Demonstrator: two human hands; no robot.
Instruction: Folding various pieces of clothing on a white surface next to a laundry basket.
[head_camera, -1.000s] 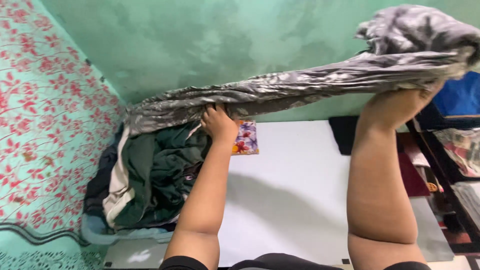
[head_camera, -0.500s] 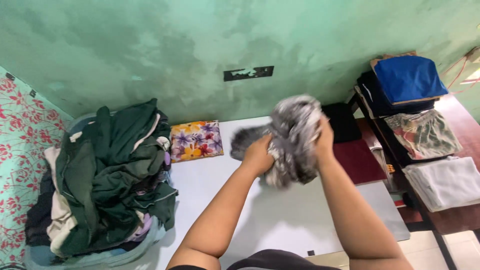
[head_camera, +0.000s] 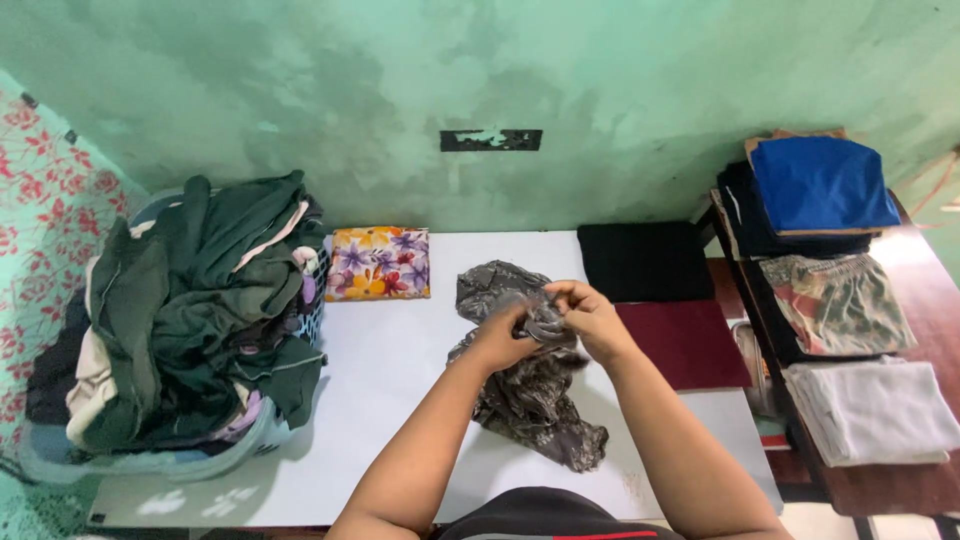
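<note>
A crumpled grey patterned garment (head_camera: 525, 395) lies on the white table (head_camera: 390, 380) in front of me. My left hand (head_camera: 503, 335) and my right hand (head_camera: 590, 315) meet over its upper part, both gripping a bunched piece of the fabric. The rest of the garment trails toward the table's near edge.
A basket (head_camera: 150, 460) heaped with dark green and other clothes stands at the left. A folded floral cloth (head_camera: 379, 263), a black one (head_camera: 645, 260) and a maroon one (head_camera: 690, 345) lie on the table. At the right a dark rack (head_camera: 860, 490) holds folded stacks, a blue one (head_camera: 822, 183) on top.
The garment was stretched out in the air, then bundled between both hands; now it rests on the table with both hands low over it.
</note>
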